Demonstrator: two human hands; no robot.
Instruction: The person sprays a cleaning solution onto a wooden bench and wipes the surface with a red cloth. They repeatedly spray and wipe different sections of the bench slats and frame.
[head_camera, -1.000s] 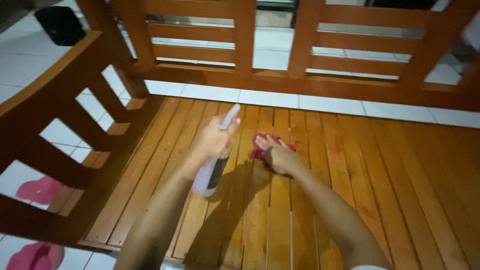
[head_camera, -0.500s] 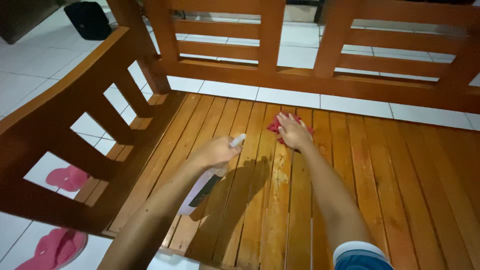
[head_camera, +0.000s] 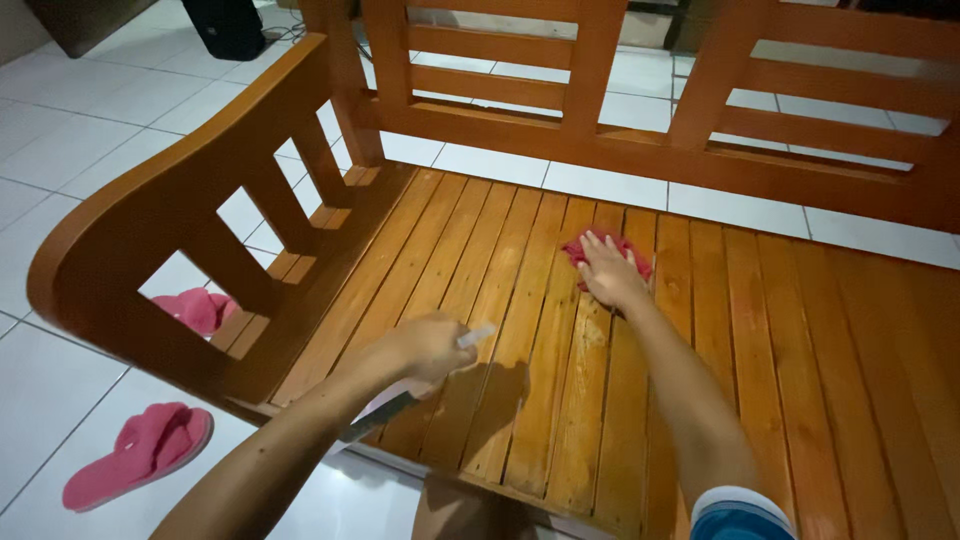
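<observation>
My left hand (head_camera: 430, 347) grips a pale spray bottle (head_camera: 392, 402) with a dark label, its white nozzle pointing right over the front of the slatted wooden bench seat (head_camera: 480, 250). My right hand (head_camera: 610, 272) lies flat, fingers spread, pressing a red cloth (head_camera: 582, 249) onto the seat slats near the backrest. A wet, shinier patch shows on the slats just below the cloth.
The bench's curved armrest (head_camera: 170, 180) stands at the left and its slatted backrest (head_camera: 640, 100) runs across the top. Two pink sandals (head_camera: 135, 455) lie on the white tiled floor at the left. A black box (head_camera: 225, 25) sits at the far upper left.
My right hand has slid the red cloth away from me toward the backrest. My left hand has drawn the spray bottle back toward the seat's front edge. The view has shifted left.
</observation>
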